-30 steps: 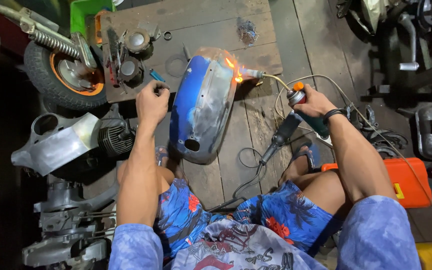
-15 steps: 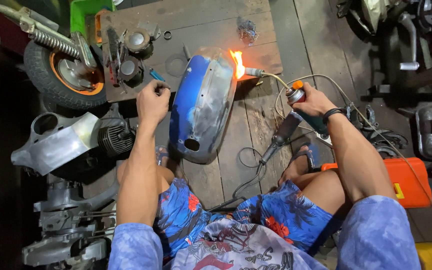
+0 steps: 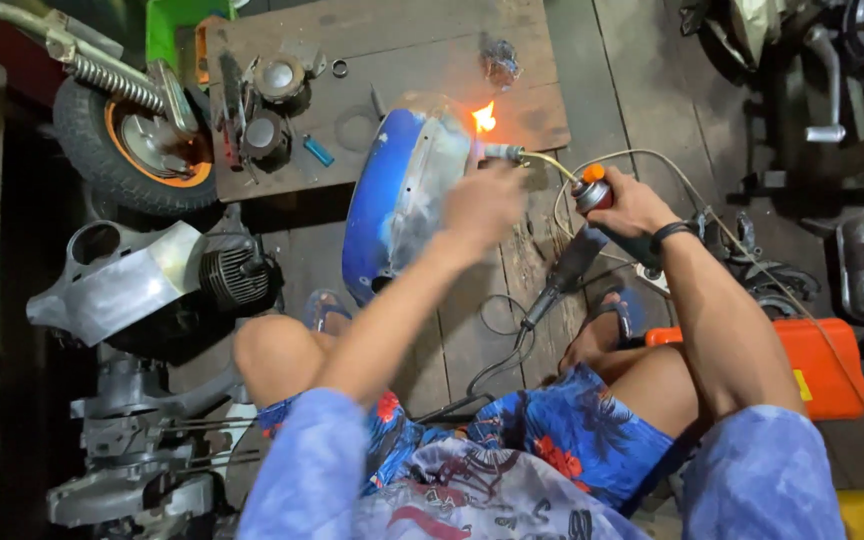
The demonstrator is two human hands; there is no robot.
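Flame (image 3: 484,118) burned at the upper edge of the blue panel (image 3: 397,200), which stood on the plank floor just below the wooden board (image 3: 402,40). Left hand (image 3: 480,208), a second earlier gripping the panel's left rim, had crossed to its right edge, loosely curled, its grasp unclear. Right hand (image 3: 624,208), right of the panel, remained wrapped around the torch (image 3: 592,192).
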